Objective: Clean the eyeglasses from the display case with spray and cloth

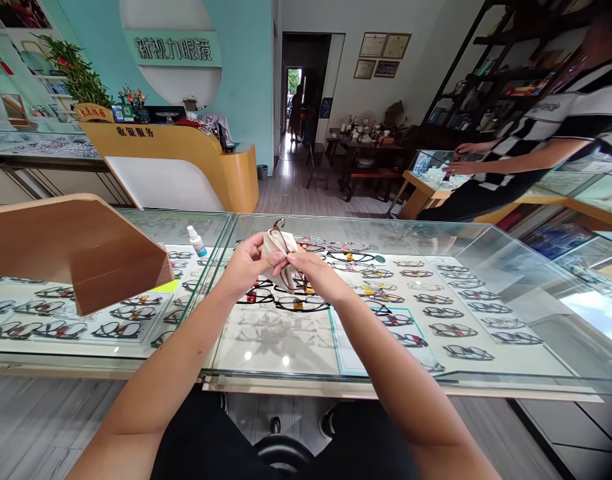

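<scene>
Glass counter ran 9 to 3 o'clock, rows of eyeglasses under the glass. Wooden stand sat at 9 o'clock of the hands. Left hand and right hand were both pinched shut on a beige cloth wrapped round a pair of glasses, above mid-counter. Spray bottle stood upright at 10 o'clock.

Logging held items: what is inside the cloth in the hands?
A thin dark eyeglass arm sticks out above the cloth; left hand and right hand hide the rest.
</scene>
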### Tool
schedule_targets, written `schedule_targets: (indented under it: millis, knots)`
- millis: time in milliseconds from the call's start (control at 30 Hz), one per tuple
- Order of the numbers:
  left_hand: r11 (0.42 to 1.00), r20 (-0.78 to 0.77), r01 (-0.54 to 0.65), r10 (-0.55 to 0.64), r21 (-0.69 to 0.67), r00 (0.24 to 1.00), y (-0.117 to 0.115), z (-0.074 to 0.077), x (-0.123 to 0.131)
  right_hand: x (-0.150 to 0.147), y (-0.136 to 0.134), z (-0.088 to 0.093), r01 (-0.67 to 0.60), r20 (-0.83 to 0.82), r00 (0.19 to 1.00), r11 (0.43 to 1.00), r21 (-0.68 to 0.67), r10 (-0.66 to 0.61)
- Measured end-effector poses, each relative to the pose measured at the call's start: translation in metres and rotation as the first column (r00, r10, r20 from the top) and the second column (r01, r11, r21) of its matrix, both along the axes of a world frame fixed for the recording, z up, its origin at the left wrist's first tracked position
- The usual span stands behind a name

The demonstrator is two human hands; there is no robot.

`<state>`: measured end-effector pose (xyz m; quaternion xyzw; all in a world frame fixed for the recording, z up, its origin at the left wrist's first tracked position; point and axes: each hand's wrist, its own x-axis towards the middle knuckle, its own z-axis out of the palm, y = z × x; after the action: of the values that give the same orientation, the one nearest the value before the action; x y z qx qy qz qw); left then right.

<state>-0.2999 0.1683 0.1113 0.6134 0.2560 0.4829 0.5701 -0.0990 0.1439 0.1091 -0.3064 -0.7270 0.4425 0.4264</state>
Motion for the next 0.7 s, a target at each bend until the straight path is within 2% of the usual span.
schedule_targets:
  millis: [100, 200, 400, 567, 700]
  knots:
    - [1.000, -0.007, 0.020, -0.020, 0.019, 1.000, -0.0028, 0.0016, 0.0025, 0.0026, 0.0021, -0.0013, -0.032, 0.048, 0.998, 0.999, -0.010, 0.032]
    - [1.000, -0.006, -0.013, 0.013, 0.016, 1.000, -0.0024, 0.0002, 0.0033, 0.0053, 0.0031, -0.0002, -0.072, 0.095, 0.993, 0.997, -0.016, 0.073]
    - [0.998, 0.005, -0.052, 0.052, -0.036, 0.999, 0.0004, -0.0028, 0.0036, 0.0065, 0.0017, 0.0027, -0.148, 0.065, 0.986, 0.986, -0.080, 0.153]
    - [0.986, 0.049, 0.103, -0.097, -0.128, 0.994, 0.0012, -0.0049, 0.0051, 0.0033, 0.0020, -0.0007, -0.090, 0.088, 0.992, 0.996, -0.016, 0.091]
    - [0.996, 0.047, 0.064, -0.061, -0.064, 0.997, 0.0018, -0.0083, 0.0060, 0.0019, 0.0013, -0.0010, -0.076, 0.070, 0.995, 0.997, -0.004, 0.076]
